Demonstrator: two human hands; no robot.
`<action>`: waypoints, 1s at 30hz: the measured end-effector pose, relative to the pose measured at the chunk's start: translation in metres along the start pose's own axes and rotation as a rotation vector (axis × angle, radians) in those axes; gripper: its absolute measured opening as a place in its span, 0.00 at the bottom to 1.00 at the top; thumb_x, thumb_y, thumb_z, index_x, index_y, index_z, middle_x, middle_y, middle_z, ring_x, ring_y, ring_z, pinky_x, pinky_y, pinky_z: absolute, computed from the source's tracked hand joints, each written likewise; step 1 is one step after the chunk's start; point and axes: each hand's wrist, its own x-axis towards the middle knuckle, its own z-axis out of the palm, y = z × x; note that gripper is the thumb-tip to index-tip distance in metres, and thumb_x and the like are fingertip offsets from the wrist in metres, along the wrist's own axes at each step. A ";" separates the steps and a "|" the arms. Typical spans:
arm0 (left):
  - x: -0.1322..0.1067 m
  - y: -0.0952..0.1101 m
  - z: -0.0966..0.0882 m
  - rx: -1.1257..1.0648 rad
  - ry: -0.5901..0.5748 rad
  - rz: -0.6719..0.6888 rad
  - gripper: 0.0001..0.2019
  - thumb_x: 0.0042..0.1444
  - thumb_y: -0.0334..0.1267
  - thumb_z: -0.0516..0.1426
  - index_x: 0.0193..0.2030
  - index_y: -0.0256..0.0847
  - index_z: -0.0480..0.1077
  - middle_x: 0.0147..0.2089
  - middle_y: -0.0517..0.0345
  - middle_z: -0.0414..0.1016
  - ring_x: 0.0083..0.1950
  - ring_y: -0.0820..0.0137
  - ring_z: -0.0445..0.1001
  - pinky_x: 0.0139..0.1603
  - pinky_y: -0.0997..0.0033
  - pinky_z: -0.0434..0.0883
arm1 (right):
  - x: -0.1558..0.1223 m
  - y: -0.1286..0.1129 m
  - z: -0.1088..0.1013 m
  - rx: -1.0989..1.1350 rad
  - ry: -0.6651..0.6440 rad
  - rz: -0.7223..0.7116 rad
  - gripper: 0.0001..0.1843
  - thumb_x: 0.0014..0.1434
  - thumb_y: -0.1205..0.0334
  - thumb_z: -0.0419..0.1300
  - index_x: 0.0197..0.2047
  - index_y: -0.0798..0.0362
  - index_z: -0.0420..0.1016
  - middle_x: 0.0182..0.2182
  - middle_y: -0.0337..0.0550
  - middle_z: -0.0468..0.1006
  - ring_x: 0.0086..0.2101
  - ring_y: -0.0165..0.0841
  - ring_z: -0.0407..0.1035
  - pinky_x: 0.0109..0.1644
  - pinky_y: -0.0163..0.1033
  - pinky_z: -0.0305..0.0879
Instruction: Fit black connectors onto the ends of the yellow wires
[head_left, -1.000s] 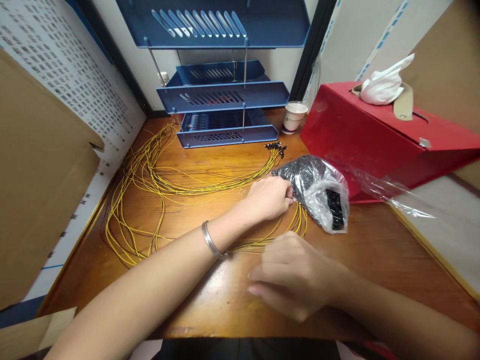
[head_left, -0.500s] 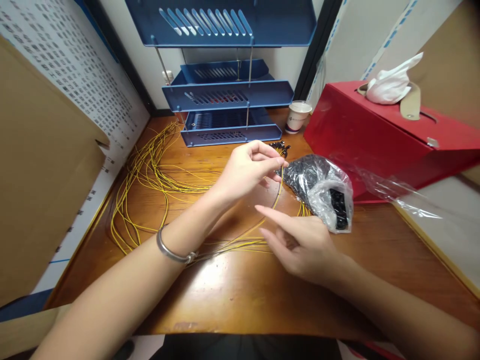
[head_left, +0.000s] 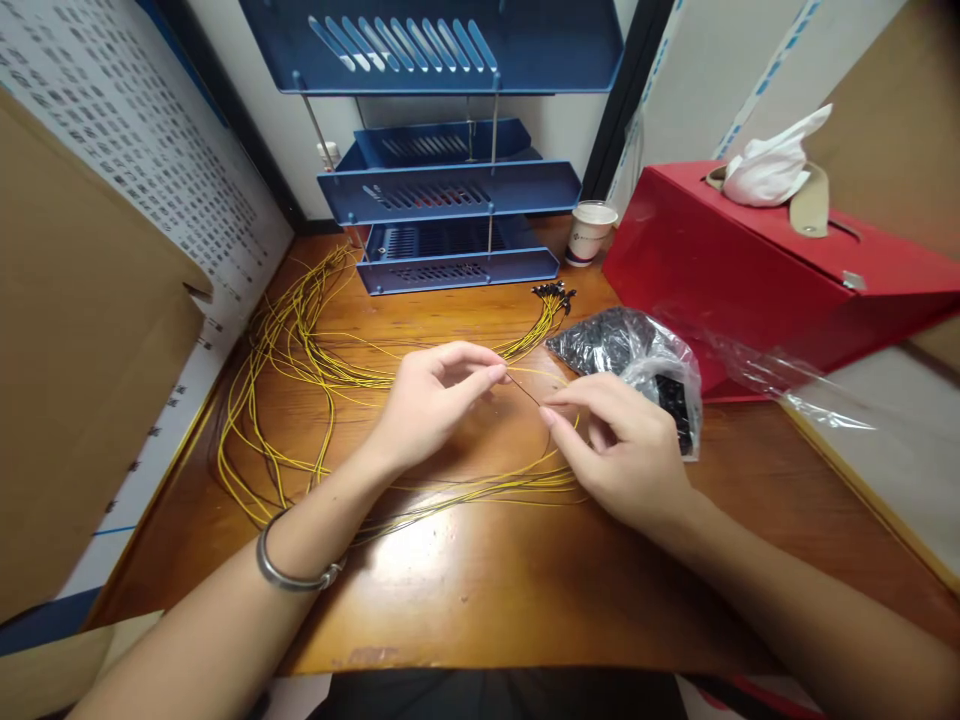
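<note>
Between my two hands a thin dark wire (head_left: 523, 389) is stretched short and straight. My left hand (head_left: 444, 397) pinches one end of it between thumb and fingertips, and my right hand (head_left: 616, 447) pinches it a little farther right and lower. Yellow and black wires (head_left: 307, 340) lie in a loose looped bundle on the table, running behind and below my hands. Their far ends, tipped with small black connectors (head_left: 553, 292), gather behind my hands. Just beyond my right hand rests a clear plastic bag (head_left: 626, 345) with black pieces inside.
Blue tiered file trays (head_left: 457, 190) stand at the back, with a paper cup (head_left: 591, 232) to their right. A red box (head_left: 720, 270) with a tissue on top occupies the right side. Cardboard (head_left: 82, 360) borders the left of the wooden table (head_left: 465, 590).
My left hand has come down and left, away from the connectors. My right thumb and finger, apart before, have closed on the wire.
</note>
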 end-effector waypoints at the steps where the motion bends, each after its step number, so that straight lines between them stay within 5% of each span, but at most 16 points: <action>1: -0.001 -0.002 0.000 -0.028 -0.024 -0.011 0.11 0.53 0.41 0.68 0.36 0.34 0.78 0.31 0.54 0.82 0.29 0.73 0.77 0.29 0.77 0.71 | -0.001 0.001 0.001 0.013 0.005 0.016 0.03 0.60 0.68 0.64 0.39 0.56 0.78 0.39 0.47 0.80 0.24 0.25 0.68 0.25 0.33 0.63; 5: -0.006 -0.005 0.002 -0.134 -0.111 -0.031 0.10 0.54 0.38 0.68 0.38 0.34 0.77 0.31 0.56 0.81 0.30 0.73 0.78 0.32 0.76 0.73 | -0.005 0.000 0.006 0.046 -0.021 0.090 0.12 0.59 0.67 0.66 0.47 0.57 0.77 0.41 0.47 0.83 0.15 0.19 0.54 0.18 0.33 0.55; 8: -0.010 -0.005 0.005 -0.144 -0.148 -0.010 0.08 0.55 0.37 0.67 0.38 0.33 0.77 0.31 0.56 0.81 0.29 0.74 0.77 0.32 0.76 0.74 | -0.006 -0.003 0.007 0.059 -0.027 0.062 0.10 0.60 0.69 0.65 0.46 0.55 0.80 0.31 0.40 0.84 0.16 0.22 0.60 0.21 0.32 0.60; 12: -0.011 -0.007 0.006 -0.110 -0.152 -0.015 0.10 0.54 0.38 0.68 0.39 0.35 0.77 0.34 0.55 0.81 0.29 0.74 0.76 0.32 0.75 0.74 | -0.004 -0.006 0.005 0.070 0.009 0.066 0.07 0.61 0.70 0.63 0.40 0.53 0.83 0.31 0.41 0.86 0.21 0.27 0.70 0.26 0.33 0.67; 30: -0.014 -0.014 0.009 0.212 -0.124 0.176 0.06 0.60 0.38 0.63 0.40 0.37 0.79 0.38 0.54 0.84 0.36 0.72 0.80 0.38 0.76 0.74 | -0.003 -0.007 0.003 0.072 -0.015 0.145 0.06 0.62 0.67 0.62 0.36 0.53 0.81 0.21 0.36 0.74 0.18 0.25 0.58 0.23 0.34 0.57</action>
